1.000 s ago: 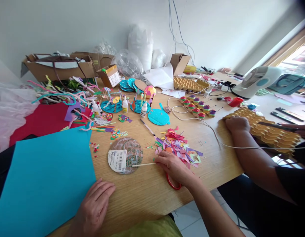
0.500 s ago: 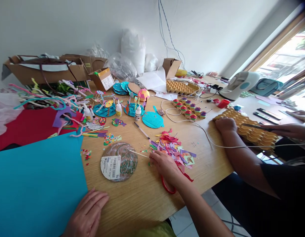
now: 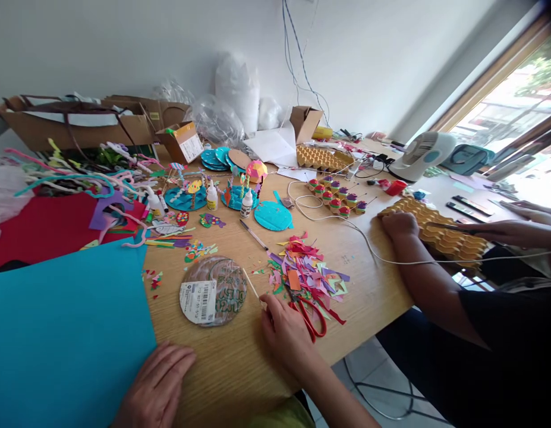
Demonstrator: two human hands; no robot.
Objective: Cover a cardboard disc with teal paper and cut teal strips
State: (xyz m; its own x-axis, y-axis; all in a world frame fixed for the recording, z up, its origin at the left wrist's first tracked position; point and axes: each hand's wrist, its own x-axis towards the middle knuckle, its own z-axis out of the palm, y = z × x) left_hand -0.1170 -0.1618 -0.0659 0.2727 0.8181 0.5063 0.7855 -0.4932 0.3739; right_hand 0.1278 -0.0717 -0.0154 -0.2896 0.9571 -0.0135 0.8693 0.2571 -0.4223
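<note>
Well, near the front edge of the table (image 3: 230, 368), the right hand (image 3: 282, 330) pinched a thin stick (image 3: 252, 285), slanting away and left towards the round disc (image 3: 222, 291), while the left hand (image 3: 157, 383) lay flat, farther off.

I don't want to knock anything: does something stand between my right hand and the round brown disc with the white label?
Nothing visible does. Your right hand holds a thin pale stick that points across the gap, its tip near the upper right edge of the round brown disc.
</note>
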